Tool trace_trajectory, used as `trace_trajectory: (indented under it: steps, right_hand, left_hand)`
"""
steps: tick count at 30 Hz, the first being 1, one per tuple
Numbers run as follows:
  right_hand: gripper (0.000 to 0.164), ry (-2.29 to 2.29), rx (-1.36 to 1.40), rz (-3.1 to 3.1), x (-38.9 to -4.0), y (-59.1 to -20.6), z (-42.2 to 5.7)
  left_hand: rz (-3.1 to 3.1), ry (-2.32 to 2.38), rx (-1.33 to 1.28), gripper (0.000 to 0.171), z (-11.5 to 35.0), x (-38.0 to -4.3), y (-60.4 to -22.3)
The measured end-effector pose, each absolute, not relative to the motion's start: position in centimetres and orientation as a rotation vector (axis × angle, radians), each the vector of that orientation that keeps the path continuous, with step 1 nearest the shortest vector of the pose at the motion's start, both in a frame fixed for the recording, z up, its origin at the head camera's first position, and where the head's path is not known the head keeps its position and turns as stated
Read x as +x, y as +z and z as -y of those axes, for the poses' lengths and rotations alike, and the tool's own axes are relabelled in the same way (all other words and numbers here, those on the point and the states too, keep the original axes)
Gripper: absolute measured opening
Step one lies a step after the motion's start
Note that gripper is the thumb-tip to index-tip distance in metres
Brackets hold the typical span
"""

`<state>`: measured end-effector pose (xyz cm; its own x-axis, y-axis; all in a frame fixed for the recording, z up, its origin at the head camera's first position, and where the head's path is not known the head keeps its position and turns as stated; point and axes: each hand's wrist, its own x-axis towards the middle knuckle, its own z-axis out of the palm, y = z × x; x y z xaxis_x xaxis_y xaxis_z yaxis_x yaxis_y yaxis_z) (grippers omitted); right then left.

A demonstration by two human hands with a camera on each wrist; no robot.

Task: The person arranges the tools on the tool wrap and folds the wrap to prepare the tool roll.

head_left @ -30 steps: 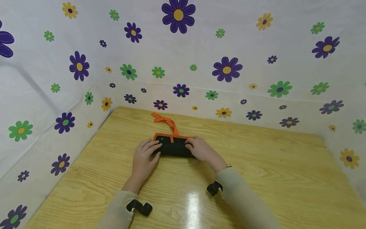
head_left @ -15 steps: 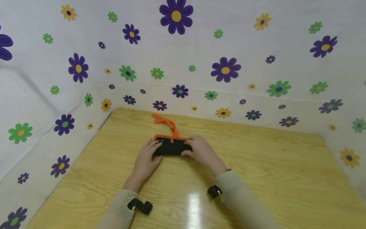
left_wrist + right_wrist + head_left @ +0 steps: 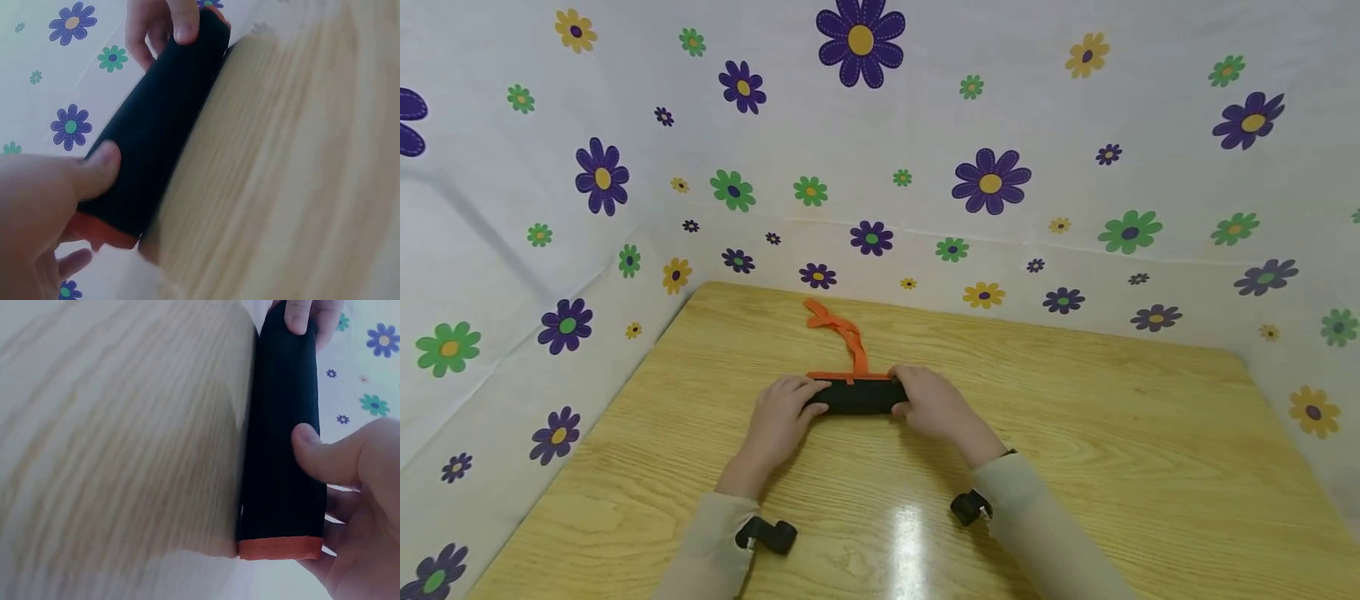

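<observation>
A black fabric roll-up pouch (image 3: 859,397) with orange edging lies rolled up on the table, its long side facing me. From its far edge an orange tie strap (image 3: 848,333) trails away, slightly twisted. My left hand (image 3: 777,421) grips the left end, thumb on the near side and fingers over the top. At the right end my right hand (image 3: 934,406) holds it the same way, as the thumb (image 3: 307,439) pressing the black cloth shows in the right wrist view. Orange trim (image 3: 103,232) is visible at the left end in the left wrist view. What the roll contains is hidden.
The wooden table (image 3: 1120,450) extends around the roll, widest to the right. A white flower-patterned cloth (image 3: 917,125) hangs behind it and along the left side. Black wrist mounts (image 3: 767,534) sit on both sleeves.
The pouch has been rolled over further, so the black flap with its white mark and most of the orange tab no longer show. Both hands' thumbs now sit on its near side.
</observation>
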<state>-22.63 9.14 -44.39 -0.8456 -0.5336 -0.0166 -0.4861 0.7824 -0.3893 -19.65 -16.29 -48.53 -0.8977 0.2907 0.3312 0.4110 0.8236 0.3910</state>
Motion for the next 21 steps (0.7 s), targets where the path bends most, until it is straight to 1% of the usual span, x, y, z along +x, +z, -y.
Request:
trace_trajectory:
  steps: [3,8,12,16,21]
  right_hand:
    - [0.036,-0.674,-0.752,-2.788,-22.4,-44.3,-9.5]
    - [0.025,-0.712,-0.752,-2.751,-22.0,-44.0,-9.8]
    - [0.025,-0.681,-0.731,-2.745,-21.8,-43.8,-9.7]
    - [0.027,-0.669,-0.717,-2.723,-21.7,-43.7,-9.7]
    - [0.025,-0.555,-0.845,-2.845,-21.6,-43.5,-9.6]
  left_hand:
    - [2.803,-0.706,-0.538,0.033,16.2,-19.7,-48.0]
    - [2.891,-0.732,-0.545,0.030,16.1,-20.0,-47.6]
    - [2.930,-0.709,-0.564,0.025,16.0,-20.5,-47.3]
    - [2.954,-0.738,-0.528,0.027,15.9,-20.9,-47.1]
    - [2.935,-0.751,-0.479,0.029,15.8,-21.5,-47.2]
